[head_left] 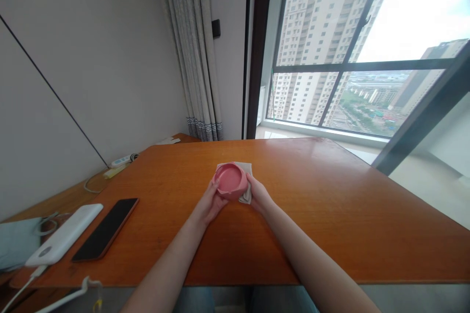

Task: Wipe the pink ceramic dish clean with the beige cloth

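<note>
A pink, shallow round bowl (230, 179) with an angular outer wall is held over the middle of the table, its hollow facing me. My left hand (212, 202) grips its left side, thumb near the rim and fingers underneath. At the right side, my right hand (258, 192) is closed on a pale cloth (245, 167) and presses it against the bowl. The cloth shows behind the bowl and hangs below its right edge. The right fingertips are partly hidden by the bowl and cloth.
The orange-brown wooden table (312, 225) spreads around my hands. On its left lie a dark phone (106, 229) and a white power bank (66, 234) with a cable. A power strip (123, 160) sits by the wall. A white hanger (75, 294) is at the near left edge.
</note>
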Demonstrator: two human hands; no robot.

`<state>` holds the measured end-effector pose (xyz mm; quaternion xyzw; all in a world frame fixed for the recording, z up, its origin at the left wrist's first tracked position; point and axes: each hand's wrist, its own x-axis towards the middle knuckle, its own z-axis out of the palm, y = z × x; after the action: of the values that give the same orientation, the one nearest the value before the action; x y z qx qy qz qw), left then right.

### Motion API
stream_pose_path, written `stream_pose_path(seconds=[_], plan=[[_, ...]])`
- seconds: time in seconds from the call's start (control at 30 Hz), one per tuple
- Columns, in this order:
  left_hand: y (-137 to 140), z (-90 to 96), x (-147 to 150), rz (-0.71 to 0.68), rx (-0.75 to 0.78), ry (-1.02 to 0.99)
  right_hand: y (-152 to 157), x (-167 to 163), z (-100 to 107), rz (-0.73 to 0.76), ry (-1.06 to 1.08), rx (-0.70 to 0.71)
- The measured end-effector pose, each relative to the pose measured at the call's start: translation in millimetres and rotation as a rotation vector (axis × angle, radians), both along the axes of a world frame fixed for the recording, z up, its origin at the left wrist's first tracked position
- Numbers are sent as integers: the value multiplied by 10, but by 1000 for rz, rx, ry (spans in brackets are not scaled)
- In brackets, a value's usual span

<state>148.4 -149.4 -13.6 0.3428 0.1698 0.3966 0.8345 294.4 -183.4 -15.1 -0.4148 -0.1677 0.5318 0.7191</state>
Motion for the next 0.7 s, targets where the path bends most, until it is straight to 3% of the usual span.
stream_pose_path(seconds=[0.17,0.3,0.43,0.7], plan=[[14,-30,31,66,9,4,-24,-126,44,29,164,-30],[53,-43,35,234,19,1,-21,-215,2,44,138,25],[32,-102,58,302,57,109,-21,-227,-14,98,73,119],[-43,-44,63,24,119,227,-41,60,-6,-2,-373,-25]])
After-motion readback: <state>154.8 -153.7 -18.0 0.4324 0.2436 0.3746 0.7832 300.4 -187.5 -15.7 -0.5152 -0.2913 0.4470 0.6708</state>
